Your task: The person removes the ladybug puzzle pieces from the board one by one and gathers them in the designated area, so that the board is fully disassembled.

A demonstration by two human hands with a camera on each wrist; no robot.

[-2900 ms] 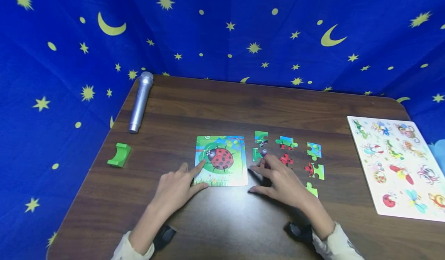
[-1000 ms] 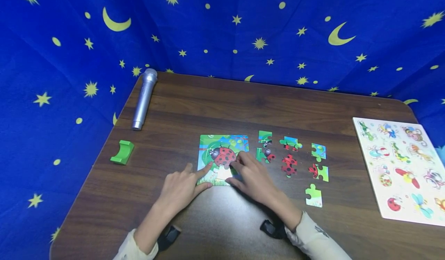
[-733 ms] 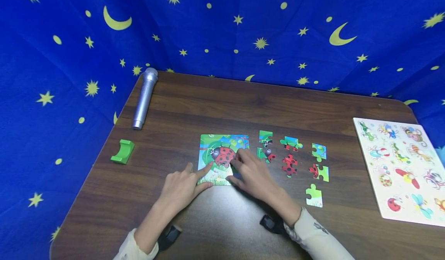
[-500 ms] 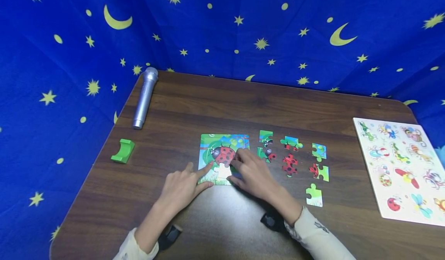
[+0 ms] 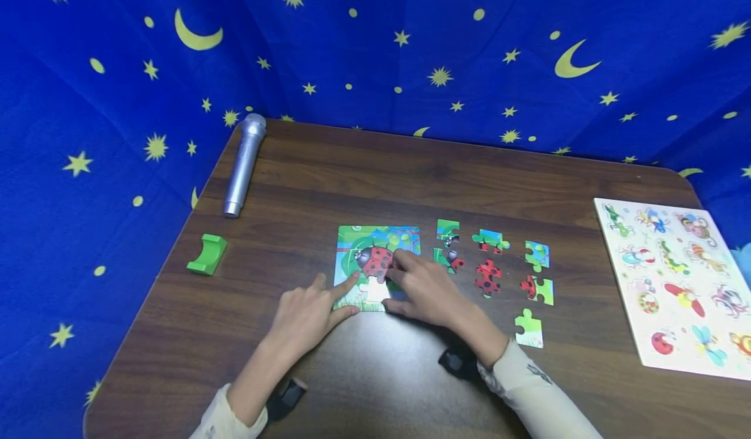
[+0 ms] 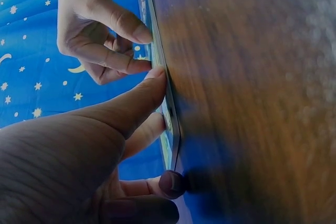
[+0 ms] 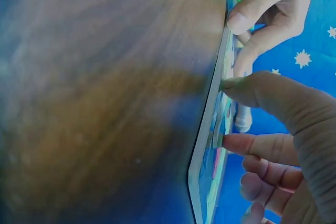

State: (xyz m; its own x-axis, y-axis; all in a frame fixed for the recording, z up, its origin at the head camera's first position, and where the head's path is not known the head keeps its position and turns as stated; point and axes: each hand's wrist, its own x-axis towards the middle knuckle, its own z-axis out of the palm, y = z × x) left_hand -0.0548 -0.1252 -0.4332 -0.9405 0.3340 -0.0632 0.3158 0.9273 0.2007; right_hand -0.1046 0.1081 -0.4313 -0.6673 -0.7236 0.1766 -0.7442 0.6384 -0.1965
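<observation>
A ladybug puzzle board point(image 5: 346, 233) lies flat on the table in front of the person. The left hand point(image 5: 302, 321) rests at its lower left, with straight index finger on the picture and thumb along the front edge. The right hand point(image 5: 425, 289) bends over the lower right half, hiding that part. In the right wrist view, its thumb and finger pinch a puzzle piece point(image 7: 218, 132) slightly raised from the board. A white patch point(image 5: 377, 290) shaped like a puzzle piece shows on the board's lower middle; whether it is glare on a piece or a gap, I cannot tell.
Several loose puzzle pieces point(image 5: 488, 277) lie right of the board in rough columns. A white insect picture board point(image 5: 675, 282) lies at the far right. A silver microphone point(image 5: 243, 168) and a green arched block point(image 5: 208, 254) are on the table's left side.
The right hand has come left from the loose pieces onto the board. The white patch appeared, briefly showed the picture's colours, then whitened again. The left hand keeps its place on the board.
</observation>
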